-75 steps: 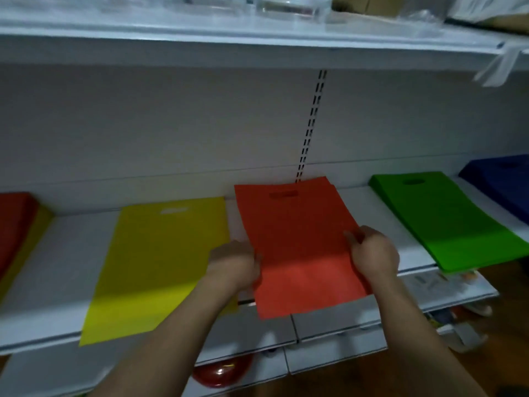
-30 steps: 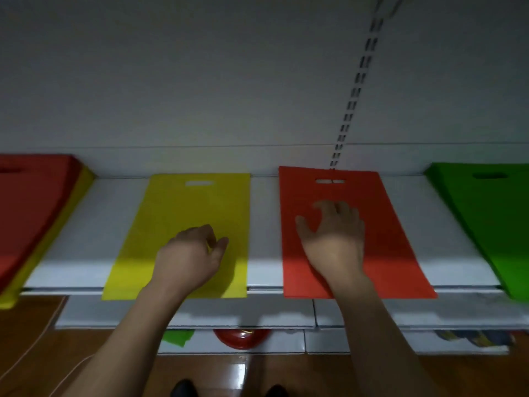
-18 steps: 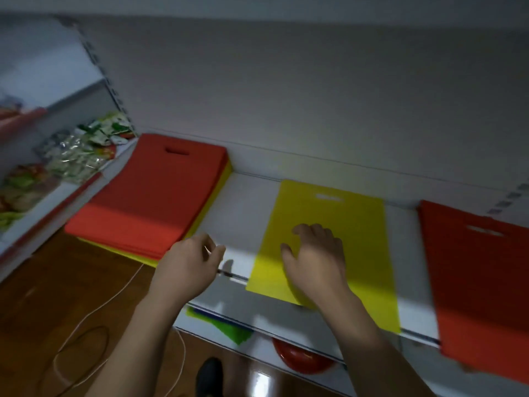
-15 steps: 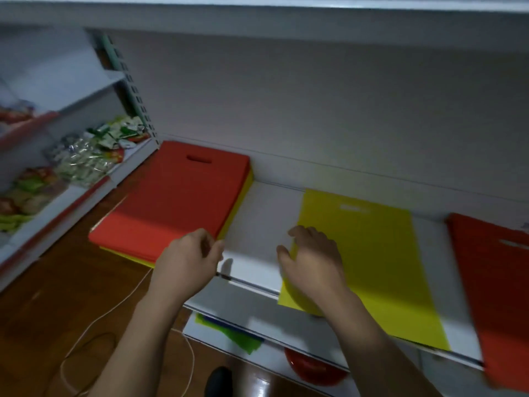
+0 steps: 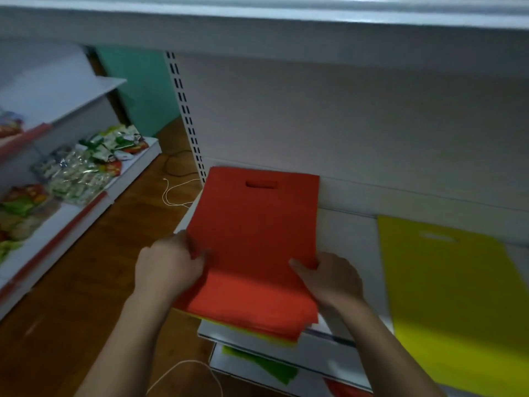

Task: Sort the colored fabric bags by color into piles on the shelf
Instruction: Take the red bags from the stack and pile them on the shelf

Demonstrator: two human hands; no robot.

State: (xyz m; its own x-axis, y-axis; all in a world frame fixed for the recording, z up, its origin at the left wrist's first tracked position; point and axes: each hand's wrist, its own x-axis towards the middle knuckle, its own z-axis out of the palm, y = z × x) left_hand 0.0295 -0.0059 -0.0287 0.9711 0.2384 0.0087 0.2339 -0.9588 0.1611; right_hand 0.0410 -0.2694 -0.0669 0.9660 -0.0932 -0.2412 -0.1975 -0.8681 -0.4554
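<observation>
- While both hands work at the unsorted stack (image 5: 252, 253) at the left end of the shelf (image 5: 347, 242), the head view shows a fresh pick in hand: the left hand (image 5: 169, 265) pinches the left edge of the top red bag (image 5: 254, 222), fingers curled round it.
- Opposite it, the right hand (image 5: 329, 277) grips the bag's right edge, thumb on top, fingers hidden beneath.
- Under the red layers a yellow-green edge (image 5: 263, 335) peeps out at the stack's front, so mixed colours remain to sort.
- Just right, apart from the stack, lies the yellow bag (image 5: 446, 296), flat on the shelf.
- Next, I judge, comes peeling off one red bag alone and carrying it rightward past the yellow; thin fabric may drag a second sheet along.
</observation>
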